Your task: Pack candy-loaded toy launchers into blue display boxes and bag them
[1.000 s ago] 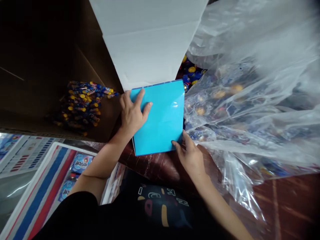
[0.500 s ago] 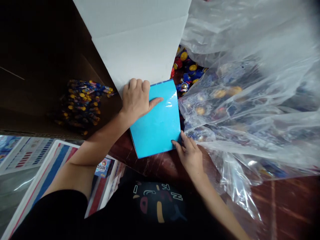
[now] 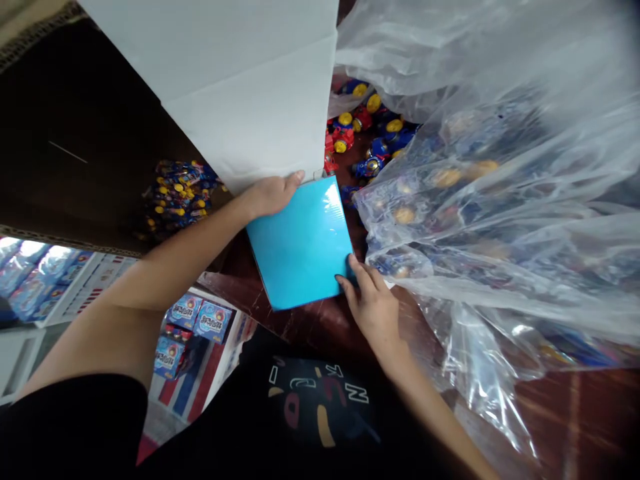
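A flat, glossy blue cardboard box (image 3: 303,247) is in front of me above a dark red table. Its upper edge meets a large white cardboard panel (image 3: 250,100); I cannot tell if the two are joined. My left hand (image 3: 273,195) grips the box's upper left edge, its thumb stretched toward the seam and its other fingers mostly hidden. My right hand (image 3: 373,300) pinches the lower right edge, thumb on the blue face and fingers along the side.
To the left, a deep brown carton (image 3: 65,167) holds many small blue and yellow toys (image 3: 180,193). Red and blue toys (image 3: 375,157) lie behind the box, beside a large clear plastic bag (image 3: 480,200) with more inside. Small printed boxes (image 3: 213,321) sit at the lower left.
My left hand has turned, its fingers now tucked out of sight and its thumb at the seam. The white panel and blue box appear shifted slightly left; more printed boxes show at lower left.
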Demonstrator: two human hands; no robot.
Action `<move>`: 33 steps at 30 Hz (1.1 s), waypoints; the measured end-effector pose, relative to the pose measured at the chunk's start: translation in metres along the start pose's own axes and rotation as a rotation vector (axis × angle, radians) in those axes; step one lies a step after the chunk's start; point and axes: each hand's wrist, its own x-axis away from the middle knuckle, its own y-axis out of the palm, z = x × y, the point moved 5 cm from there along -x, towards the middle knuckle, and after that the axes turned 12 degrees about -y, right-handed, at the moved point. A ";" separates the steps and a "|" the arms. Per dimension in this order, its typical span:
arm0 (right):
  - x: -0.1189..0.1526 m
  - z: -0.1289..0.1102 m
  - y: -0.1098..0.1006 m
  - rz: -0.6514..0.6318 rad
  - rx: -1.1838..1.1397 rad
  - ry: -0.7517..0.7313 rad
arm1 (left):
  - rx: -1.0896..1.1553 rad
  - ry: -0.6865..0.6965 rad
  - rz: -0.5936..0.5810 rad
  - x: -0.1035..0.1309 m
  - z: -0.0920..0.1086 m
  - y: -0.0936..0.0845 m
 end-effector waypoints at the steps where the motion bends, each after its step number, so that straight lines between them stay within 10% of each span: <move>1: 0.000 -0.001 0.000 -0.003 0.000 -0.001 | 0.002 -0.001 -0.007 0.005 0.000 0.003; 9: 0.000 -0.002 -0.001 0.031 -0.014 -0.022 | 0.013 0.210 0.176 0.047 0.000 -0.002; 16: 0.018 -0.008 0.015 0.084 -0.050 -0.117 | -0.343 -0.024 0.084 0.052 -0.001 0.009; 21: 0.021 -0.032 0.012 0.150 0.025 -0.344 | -0.287 0.119 0.032 0.042 0.007 0.029; 27: -0.098 -0.042 0.017 0.079 -0.039 -0.436 | -0.024 0.179 0.130 0.118 0.026 0.033; 33: -0.186 -0.039 0.116 -0.309 0.050 -0.233 | 0.017 0.163 -0.125 0.207 0.001 0.089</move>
